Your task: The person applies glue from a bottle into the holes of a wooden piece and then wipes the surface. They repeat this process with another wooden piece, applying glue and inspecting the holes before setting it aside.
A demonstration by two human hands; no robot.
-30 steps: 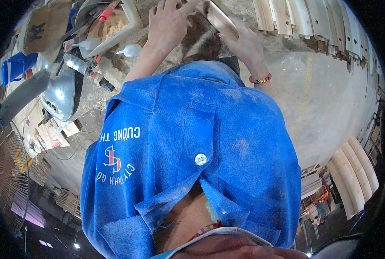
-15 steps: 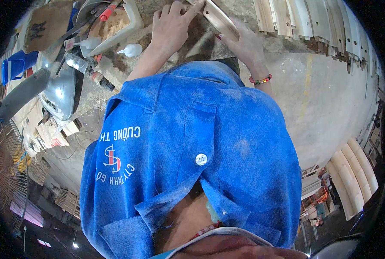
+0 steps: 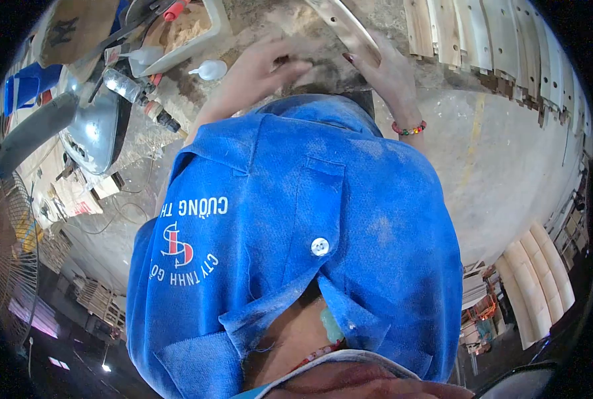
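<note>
A pale curved wooden piece (image 3: 340,21) with a hole in it lies slanted at the top centre. My right hand (image 3: 386,70), with a bead bracelet at the wrist, is closed on its near end. My left hand (image 3: 270,66) is to the left, apart from the piece and blurred by motion. Its thumb and fingers are spread, and nothing shows between them.
Several wooden slats (image 3: 486,40) lie in a row at upper right. On the left are a tray of sawdust (image 3: 218,23), a white squeeze bottle (image 3: 211,70), an air tool (image 3: 157,114), a blue stool (image 3: 30,86) and a fan (image 3: 10,259).
My left hand has come off the wooden piece and drawn back toward my body, with its fingers spread. My right hand stays on the piece. The whole view has shifted slightly.
</note>
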